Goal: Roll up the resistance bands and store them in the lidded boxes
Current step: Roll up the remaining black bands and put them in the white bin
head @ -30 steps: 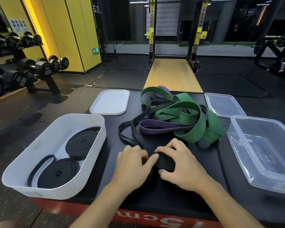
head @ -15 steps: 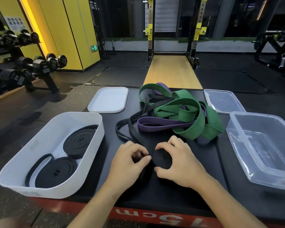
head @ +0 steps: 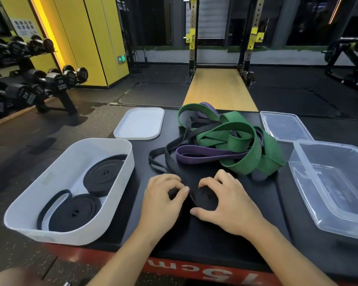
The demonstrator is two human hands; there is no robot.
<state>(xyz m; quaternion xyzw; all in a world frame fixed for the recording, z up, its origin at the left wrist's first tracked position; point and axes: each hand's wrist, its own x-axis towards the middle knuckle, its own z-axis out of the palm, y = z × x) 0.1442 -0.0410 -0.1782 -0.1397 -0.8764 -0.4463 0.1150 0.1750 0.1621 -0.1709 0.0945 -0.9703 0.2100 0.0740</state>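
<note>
Your left thumb has slid off the half-wound black rubber roll (head: 207,198) since a second ago, when it lay across the roll and met your right hand. Now the roll's flat spiral face shows. Both boxes, both lids and the tangle sit where they sat then.

Your right hand (head: 229,205) curls round that roll on the near middle of the black padded desk (head: 215,244), thumb at its near edge and fingers (head: 217,179) clamped over its far edge. Your left hand (head: 163,200) is just beside it, its fingers (head: 170,179) bent and pinching the loose black band tail (head: 167,159), which runs from the roll off to the far tangle.

To your left, the white opaque plastic box (head: 56,236) holds two finished black rolls lying flat: the far roll (head: 105,174) wound tight, and the near roll (head: 74,213) with its outer end looping loose along the wall. The flat white lid (head: 140,123) lies beyond that box. To your right, the clear plastic box (head: 329,182) stands open, with the desk showing through its floor, and the clear lid (head: 283,125) lies beyond it.

Between the lids, the wide green bands (head: 242,145) lie knotted with a narrower purple band (head: 196,156) and the black strands.

The count is two boxes, two lids, two stored rolls and one roll in your hands. You cannot count the green loops in that tangle, and the purple may be one band or more.
</note>
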